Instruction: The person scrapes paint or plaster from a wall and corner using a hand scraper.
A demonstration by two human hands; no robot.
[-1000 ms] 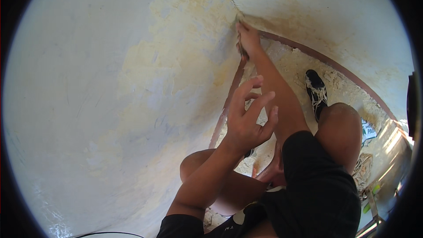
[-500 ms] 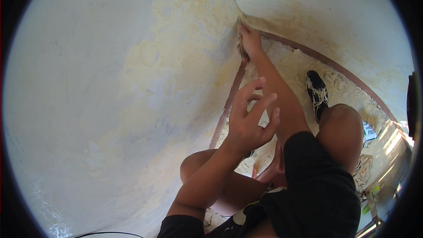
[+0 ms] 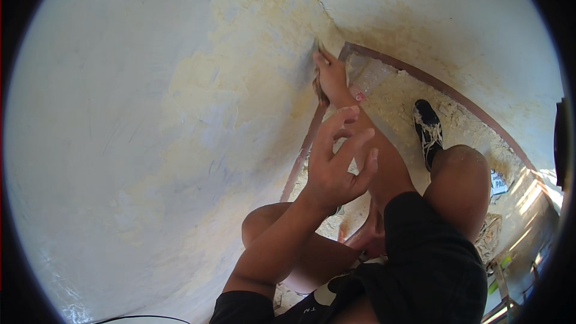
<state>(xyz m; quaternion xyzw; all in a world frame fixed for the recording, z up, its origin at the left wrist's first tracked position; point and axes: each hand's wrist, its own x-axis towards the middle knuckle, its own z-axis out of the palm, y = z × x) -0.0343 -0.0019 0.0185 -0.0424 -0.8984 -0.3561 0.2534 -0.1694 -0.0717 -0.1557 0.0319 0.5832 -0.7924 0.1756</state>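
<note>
My right hand [image 3: 332,75] grips a flat, dusty tool [image 3: 318,51], mostly hidden by my fingers, and holds it at the patchy white-and-yellow wall [image 3: 204,102] beside the corner. I cannot make out what kind of tool it is. My left hand [image 3: 339,159] hangs in the air in front of my right forearm, fingers apart and curled, holding nothing.
A brown strip [image 3: 456,96] edges the dusty, scrap-strewn floor [image 3: 390,93] between the two walls. My shoe [image 3: 427,129] and bent knees are on it. At the right lie a printed packet [image 3: 498,183] and a crumpled pale heap [image 3: 489,234].
My right hand and the tool have moved a little down and left from the corner, uncovering the floor's corner. My left hand has barely moved.
</note>
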